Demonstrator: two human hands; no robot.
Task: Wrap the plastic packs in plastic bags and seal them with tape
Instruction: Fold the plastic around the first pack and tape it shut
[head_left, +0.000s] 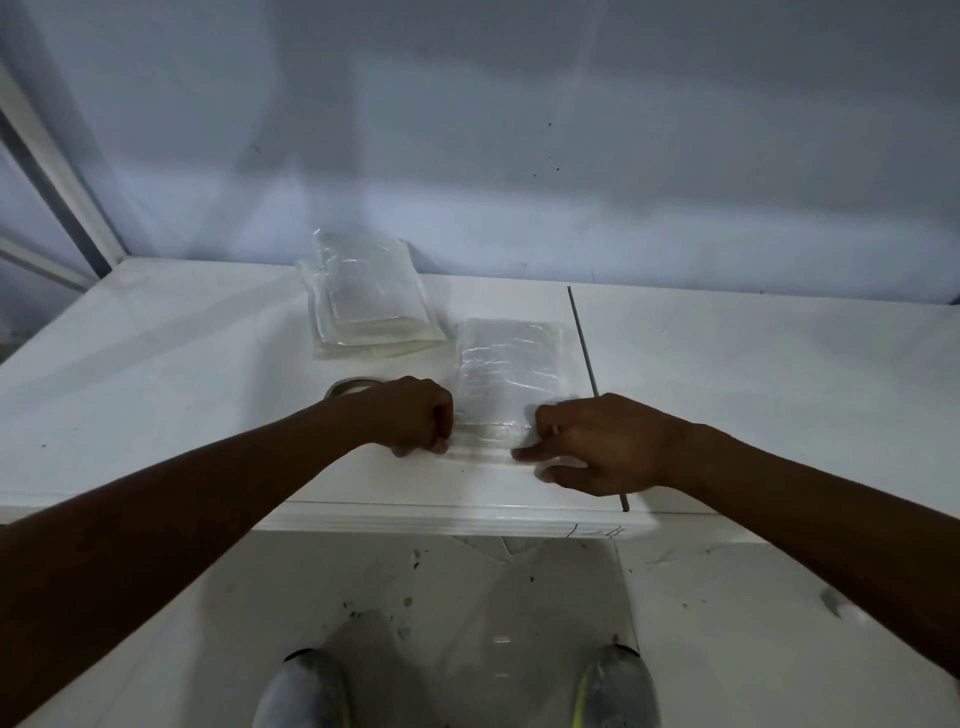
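The left hand (410, 415) and right hand (597, 441) each pinch the bagged pack (506, 374) at its folded end. Sealing looks still to do, as the tape roll (345, 387) lies untouched.

Dim, bluish light, soft focus throughout, wide-angle bending at edges

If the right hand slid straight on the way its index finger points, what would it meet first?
Probably the left hand, which grips the same near edge of the plastic bag that the right hand touches; depth is unclear.
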